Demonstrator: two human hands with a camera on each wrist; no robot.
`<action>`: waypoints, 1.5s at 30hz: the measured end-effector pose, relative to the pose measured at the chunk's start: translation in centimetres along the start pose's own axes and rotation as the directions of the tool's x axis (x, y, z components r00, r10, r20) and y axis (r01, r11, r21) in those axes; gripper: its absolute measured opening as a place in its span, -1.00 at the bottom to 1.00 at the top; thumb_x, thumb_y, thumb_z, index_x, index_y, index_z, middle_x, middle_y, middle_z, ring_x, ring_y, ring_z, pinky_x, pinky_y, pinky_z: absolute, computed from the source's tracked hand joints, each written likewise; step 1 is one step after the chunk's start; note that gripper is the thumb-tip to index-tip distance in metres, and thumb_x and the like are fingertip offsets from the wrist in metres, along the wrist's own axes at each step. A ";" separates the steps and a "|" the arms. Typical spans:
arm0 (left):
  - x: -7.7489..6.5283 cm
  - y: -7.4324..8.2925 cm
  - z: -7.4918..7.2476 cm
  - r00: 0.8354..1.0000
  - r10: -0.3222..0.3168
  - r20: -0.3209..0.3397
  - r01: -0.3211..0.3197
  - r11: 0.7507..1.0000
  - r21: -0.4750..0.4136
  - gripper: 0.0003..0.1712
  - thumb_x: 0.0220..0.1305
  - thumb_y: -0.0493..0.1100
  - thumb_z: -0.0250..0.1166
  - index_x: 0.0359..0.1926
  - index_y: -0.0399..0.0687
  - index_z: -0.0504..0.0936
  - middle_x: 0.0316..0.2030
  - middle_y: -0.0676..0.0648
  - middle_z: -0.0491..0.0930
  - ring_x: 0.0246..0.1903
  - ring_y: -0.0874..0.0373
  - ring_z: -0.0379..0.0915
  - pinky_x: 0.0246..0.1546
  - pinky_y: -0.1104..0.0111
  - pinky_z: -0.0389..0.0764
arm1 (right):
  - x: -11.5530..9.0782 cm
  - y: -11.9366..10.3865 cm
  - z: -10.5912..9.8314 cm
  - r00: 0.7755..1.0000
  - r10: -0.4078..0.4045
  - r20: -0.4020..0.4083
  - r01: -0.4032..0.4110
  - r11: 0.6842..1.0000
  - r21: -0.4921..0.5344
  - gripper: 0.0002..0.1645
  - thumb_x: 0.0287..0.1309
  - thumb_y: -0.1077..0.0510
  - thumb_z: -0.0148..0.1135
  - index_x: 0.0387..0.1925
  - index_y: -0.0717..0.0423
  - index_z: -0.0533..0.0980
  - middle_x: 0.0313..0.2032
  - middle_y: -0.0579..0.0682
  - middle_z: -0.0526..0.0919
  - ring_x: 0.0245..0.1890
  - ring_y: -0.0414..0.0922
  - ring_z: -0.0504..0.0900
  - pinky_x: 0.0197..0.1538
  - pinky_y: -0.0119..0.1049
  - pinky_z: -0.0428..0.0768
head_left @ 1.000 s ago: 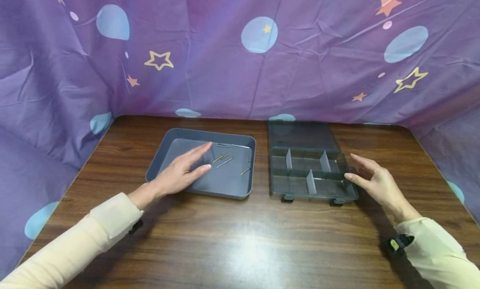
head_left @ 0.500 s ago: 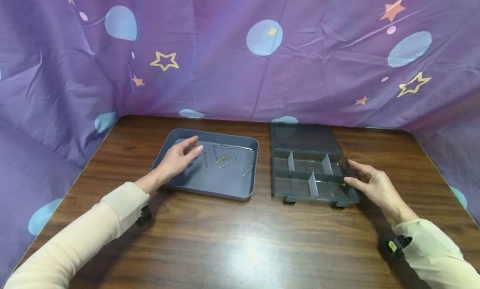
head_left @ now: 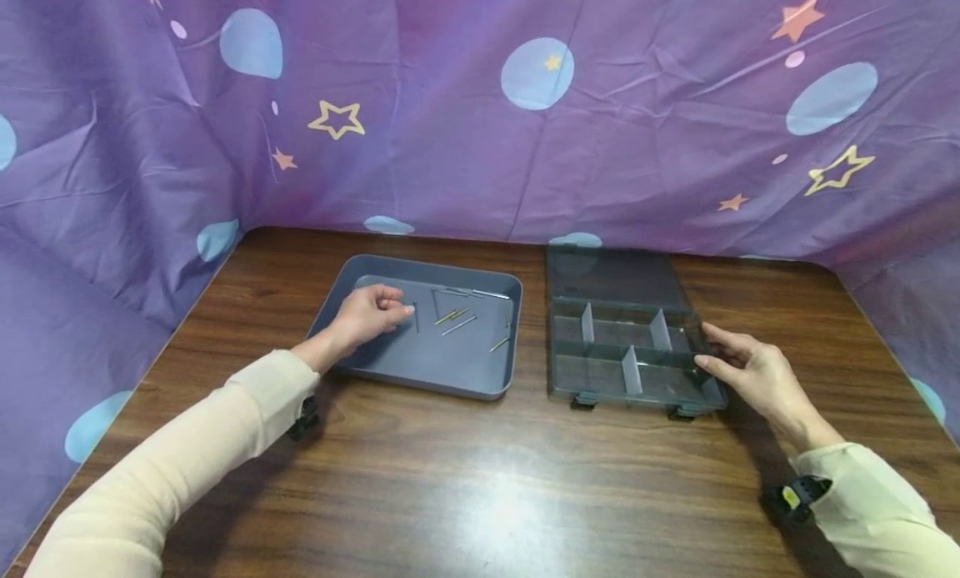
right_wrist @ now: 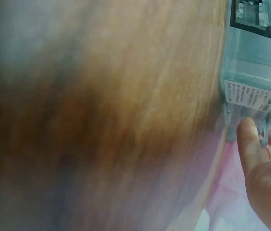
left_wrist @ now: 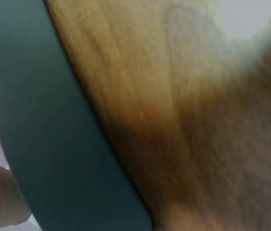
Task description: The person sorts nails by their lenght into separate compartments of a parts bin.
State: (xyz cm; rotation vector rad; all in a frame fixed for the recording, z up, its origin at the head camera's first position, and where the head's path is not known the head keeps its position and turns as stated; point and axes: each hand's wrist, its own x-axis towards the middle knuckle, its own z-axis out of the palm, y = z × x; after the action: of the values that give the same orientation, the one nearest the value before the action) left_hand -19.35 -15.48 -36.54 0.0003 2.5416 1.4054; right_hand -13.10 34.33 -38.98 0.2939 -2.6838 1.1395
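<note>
My left hand (head_left: pixel 369 314) reaches over the left half of a grey tray (head_left: pixel 420 384), fingers bent and thumb slightly apart from them. Its thumb tip is right beside a thin grey nail (head_left: pixel 417 318); nothing shows between the digits. Several grey and gold-coloured nails (head_left: pixel 459 325) lie across the tray's right half. In the left wrist view the tray wall (left_wrist: pixel 54 120) hides most of the hand. At the right, my right hand (head_left: pixel 757 374) holds the right side of a clear grey compartment box (head_left: pixel 585 384), thumb at the rim; the right wrist view shows its fingers (right_wrist: pixel 251 139) at the box end.
The box's see-through lid (head_left: pixel 615 278) lies folded back towards the curtain. Light dividers (head_left: pixel 632 369) split the box, and two latches (head_left: pixel 583 401) stick out in front. A purple star-patterned curtain (head_left: pixel 450 144) hangs behind the wooden table (head_left: pixel 420 478).
My left hand has drawn back leftward from over the nails and bent its fingers, uncovering the nail beside the thumb. The right hand has settled closer against the box side.
</note>
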 end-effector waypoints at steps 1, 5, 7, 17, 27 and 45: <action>0.1 -0.1 0.2 1.000 -0.015 0.000 0.015 1.000 -0.018 -0.48 0.25 -0.19 0.24 0.14 -0.44 0.39 -0.02 -0.34 0.56 -0.22 0.06 0.58 -0.18 0.36 0.61 | 0.0 0.0 0.0 1.000 -0.002 -0.001 0.002 1.000 -0.008 -0.44 0.07 0.30 0.30 0.12 0.44 0.40 -0.15 -0.39 0.56 -0.27 -0.68 0.42 -0.26 -0.78 0.39; 0.5 -0.4 1.0 0.997 -0.073 -0.003 0.072 0.996 -0.058 -0.51 0.20 -0.22 0.28 0.07 -0.44 0.42 -0.10 -0.31 0.59 -0.41 0.28 0.52 -0.27 0.44 0.61 | 0.1 0.1 0.1 1.000 -0.015 0.005 0.015 1.000 -0.024 -0.45 0.07 0.33 0.29 0.10 0.47 0.40 -0.13 0.10 0.63 -0.27 -0.69 0.42 -0.26 -0.78 0.40; 0.7 -0.5 1.3 0.996 -0.088 -0.005 0.088 0.994 -0.070 -0.52 0.19 -0.24 0.29 0.06 -0.45 0.42 -0.13 -0.30 0.61 -0.47 0.32 0.49 -0.30 0.45 0.61 | 0.1 0.2 0.1 1.000 -0.016 0.006 0.016 1.000 -0.014 -0.46 0.07 0.34 0.28 0.10 0.48 0.40 -0.16 -0.05 0.63 -0.26 -0.68 0.42 -0.26 -0.78 0.40; 1.1 -0.3 1.9 0.996 -0.079 -0.042 0.079 0.997 -0.003 -0.61 0.10 -0.28 0.34 -0.08 -0.43 0.50 -0.42 -0.11 0.62 -0.62 0.36 0.45 -0.47 0.49 0.61 | 0.1 0.1 0.2 1.000 -0.027 -0.003 0.027 1.000 -0.015 -0.47 0.06 0.33 0.29 0.09 0.46 0.42 -0.14 -0.18 0.59 -0.25 -0.70 0.41 -0.24 -0.79 0.39; 1.5 0.0 1.7 0.997 -0.070 -0.044 0.072 0.995 0.065 -0.67 0.08 -0.34 0.30 -0.11 -0.44 0.53 -0.31 -0.30 0.67 -0.67 0.35 0.47 -0.53 0.48 0.60 | 0.2 -0.1 0.0 0.999 -0.030 -0.012 0.029 0.999 -0.044 -0.48 0.05 0.34 0.29 0.07 0.47 0.42 -0.13 0.18 0.64 -0.26 -0.71 0.39 -0.24 -0.79 0.38; 1.6 1.0 1.2 0.997 -0.022 -0.077 0.049 0.928 0.369 -0.78 -0.05 -0.30 0.29 -0.29 -0.24 0.68 -0.54 -0.09 0.69 -0.66 0.29 0.52 -0.51 0.47 0.55 | 0.1 0.3 0.0 0.999 -0.042 -0.016 0.042 0.999 0.018 -0.47 0.05 0.34 0.30 0.08 0.47 0.42 -0.20 -0.68 0.40 -0.28 -0.66 0.44 -0.26 -0.78 0.40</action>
State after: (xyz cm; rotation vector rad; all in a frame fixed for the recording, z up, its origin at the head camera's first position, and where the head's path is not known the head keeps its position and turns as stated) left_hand -20.75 -13.78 -36.68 -0.0305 2.8113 0.9061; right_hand -13.30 34.53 -39.20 0.3417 -2.6422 1.1495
